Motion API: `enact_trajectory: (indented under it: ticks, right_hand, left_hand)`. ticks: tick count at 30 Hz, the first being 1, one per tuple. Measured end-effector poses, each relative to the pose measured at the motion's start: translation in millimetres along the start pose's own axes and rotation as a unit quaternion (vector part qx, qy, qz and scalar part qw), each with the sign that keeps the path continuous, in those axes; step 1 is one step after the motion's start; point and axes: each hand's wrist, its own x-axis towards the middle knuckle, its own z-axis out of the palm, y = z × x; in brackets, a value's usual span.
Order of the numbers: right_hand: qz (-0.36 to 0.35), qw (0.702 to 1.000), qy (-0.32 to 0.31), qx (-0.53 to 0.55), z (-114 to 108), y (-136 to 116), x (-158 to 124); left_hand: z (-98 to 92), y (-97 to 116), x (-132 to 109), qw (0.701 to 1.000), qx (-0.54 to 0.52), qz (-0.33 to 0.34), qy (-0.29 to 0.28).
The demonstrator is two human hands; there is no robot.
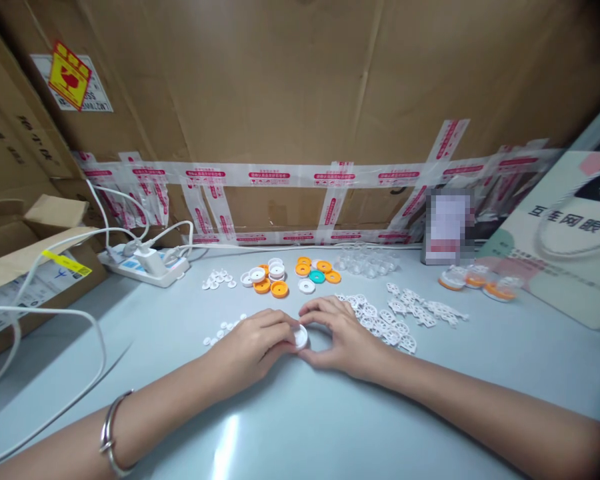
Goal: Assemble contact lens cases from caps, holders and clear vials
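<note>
A small white round plastic cap (301,337) with a raised rim is pinched in the fingers of my left hand (260,340), low over the table. My right hand (347,333) is curved around the cap's right side. Its thumb tip is at the cap's lower edge, while its forefinger stands apart above it. Part of the cap is hidden by my left fingers. Small white pieces (223,327) lie just behind my left hand. White spoked plastic parts (387,327) are heaped beside and behind my right hand.
Behind the hands lie orange rings (279,289), white rings (307,286), a teal ring (317,277), small white stemmed pieces (219,279) and clear plastic pieces (367,261). Assembled orange-and-white discs (500,291) sit right. A power strip (153,270), cables and cardboard boxes (280,80) border the table.
</note>
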Motion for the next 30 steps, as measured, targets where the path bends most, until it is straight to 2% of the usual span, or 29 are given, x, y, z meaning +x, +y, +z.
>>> enact_trajectory:
  ticks: [8, 19, 30]
  right_hand:
    - [-0.022, 1.0, -0.004, -0.003, -1, -1, 0]
    - [-0.049, 0.999, -0.013, -0.007, -3, 0, 2]
    - [-0.032, 0.999, -0.011, -0.002, -4, 3, 1]
  left_hand:
    - [0.2, 0, 3, 0.999, -0.031, -0.013, 0.006]
    - [-11.5, -14, 9, 0.989, -0.119, 0.05, -0.066]
    - [-12.3, -10, 3, 0.994, -0.032, 0.076, -0.074]
